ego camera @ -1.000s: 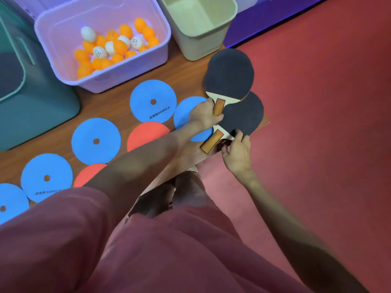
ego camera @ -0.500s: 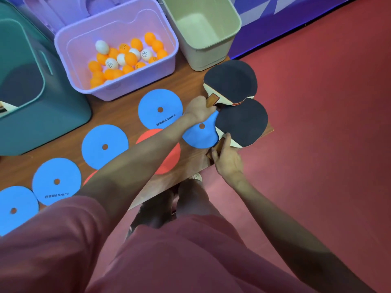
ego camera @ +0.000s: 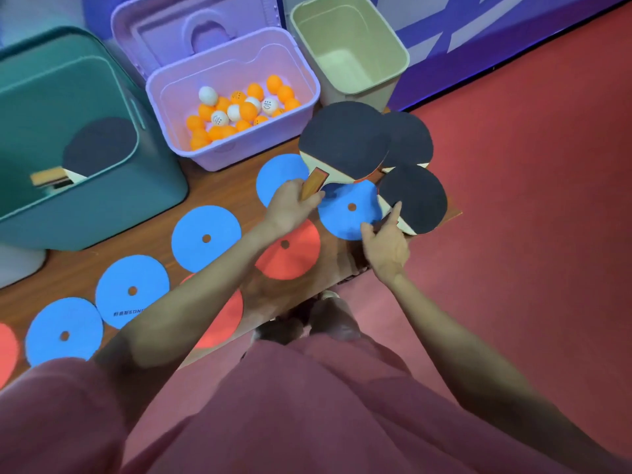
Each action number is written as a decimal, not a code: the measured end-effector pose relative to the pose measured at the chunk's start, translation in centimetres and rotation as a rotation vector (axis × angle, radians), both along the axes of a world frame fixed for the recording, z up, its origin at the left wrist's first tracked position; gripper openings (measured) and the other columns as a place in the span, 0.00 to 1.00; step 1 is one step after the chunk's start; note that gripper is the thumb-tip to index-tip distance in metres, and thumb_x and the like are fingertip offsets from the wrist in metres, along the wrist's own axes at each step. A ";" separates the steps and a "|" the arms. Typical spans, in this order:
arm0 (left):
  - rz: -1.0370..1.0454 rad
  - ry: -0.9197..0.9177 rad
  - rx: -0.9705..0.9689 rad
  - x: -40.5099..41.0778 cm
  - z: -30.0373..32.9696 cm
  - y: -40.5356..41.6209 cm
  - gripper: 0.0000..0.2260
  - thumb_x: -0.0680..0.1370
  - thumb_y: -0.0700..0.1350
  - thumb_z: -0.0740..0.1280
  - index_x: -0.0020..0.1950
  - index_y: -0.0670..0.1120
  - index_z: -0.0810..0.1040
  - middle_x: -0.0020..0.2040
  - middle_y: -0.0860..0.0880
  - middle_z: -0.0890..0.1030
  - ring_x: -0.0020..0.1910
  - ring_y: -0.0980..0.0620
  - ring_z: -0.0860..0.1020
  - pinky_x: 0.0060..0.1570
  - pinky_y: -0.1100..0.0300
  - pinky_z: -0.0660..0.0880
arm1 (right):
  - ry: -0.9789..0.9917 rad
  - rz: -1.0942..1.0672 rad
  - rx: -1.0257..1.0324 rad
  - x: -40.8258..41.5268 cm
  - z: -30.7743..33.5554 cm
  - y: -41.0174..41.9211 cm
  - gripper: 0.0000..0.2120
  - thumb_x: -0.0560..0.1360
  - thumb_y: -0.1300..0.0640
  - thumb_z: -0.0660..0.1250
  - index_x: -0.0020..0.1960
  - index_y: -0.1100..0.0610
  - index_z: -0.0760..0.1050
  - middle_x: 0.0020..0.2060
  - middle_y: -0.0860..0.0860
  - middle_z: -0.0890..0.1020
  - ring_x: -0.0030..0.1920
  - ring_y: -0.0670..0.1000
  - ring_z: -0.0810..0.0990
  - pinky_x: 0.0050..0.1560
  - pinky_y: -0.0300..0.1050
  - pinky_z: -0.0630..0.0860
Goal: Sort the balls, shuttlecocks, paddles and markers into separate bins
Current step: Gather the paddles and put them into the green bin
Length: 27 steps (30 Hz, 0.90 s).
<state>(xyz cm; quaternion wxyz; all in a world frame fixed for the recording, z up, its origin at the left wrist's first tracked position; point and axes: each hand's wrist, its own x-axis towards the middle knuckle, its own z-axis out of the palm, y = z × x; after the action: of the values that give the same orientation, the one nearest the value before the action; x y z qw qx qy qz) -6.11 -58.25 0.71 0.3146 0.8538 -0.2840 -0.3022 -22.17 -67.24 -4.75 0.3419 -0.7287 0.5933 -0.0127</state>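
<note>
My left hand (ego camera: 290,208) grips the orange handle of a black paddle (ego camera: 345,142) and holds it tilted above the table's right end. My right hand (ego camera: 386,242) pinches the handle of a second black paddle (ego camera: 415,198) near the table's corner. A third black paddle (ego camera: 410,138) lies behind them, partly covered. Another paddle (ego camera: 99,147) sits inside the teal bin (ego camera: 102,213). The purple bin (ego camera: 236,155) holds several orange and white balls (ego camera: 239,111). Blue disc markers (ego camera: 205,237) and red disc markers (ego camera: 289,249) lie across the wooden table (ego camera: 219,189).
A beige bin (ego camera: 393,80) stands at the back right with nothing visible inside. A purple lid (ego camera: 191,32) leans behind the purple bin. Red floor (ego camera: 530,234) lies to the right of the table's corner. My legs and feet are below the table edge.
My left hand has raised its paddle off the table. My right hand has taken hold of the second paddle's handle and lifted it. A third paddle now shows behind them.
</note>
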 end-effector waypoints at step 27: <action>0.154 -0.135 -0.146 21.6 9.1 25.6 0.12 0.77 0.48 0.68 0.37 0.46 0.70 0.28 0.47 0.70 0.24 0.52 0.69 0.30 0.56 0.66 | -0.518 0.157 -0.411 16.4 10.3 17.9 0.31 0.73 0.46 0.49 0.75 0.49 0.59 0.38 0.56 0.74 0.39 0.56 0.74 0.41 0.54 0.72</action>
<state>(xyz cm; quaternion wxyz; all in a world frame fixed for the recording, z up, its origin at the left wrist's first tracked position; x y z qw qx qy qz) 15.45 -32.60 9.79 0.3786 0.8663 -0.2594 -0.1974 -5.74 -49.37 5.53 0.3272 -0.7984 0.4136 -0.2905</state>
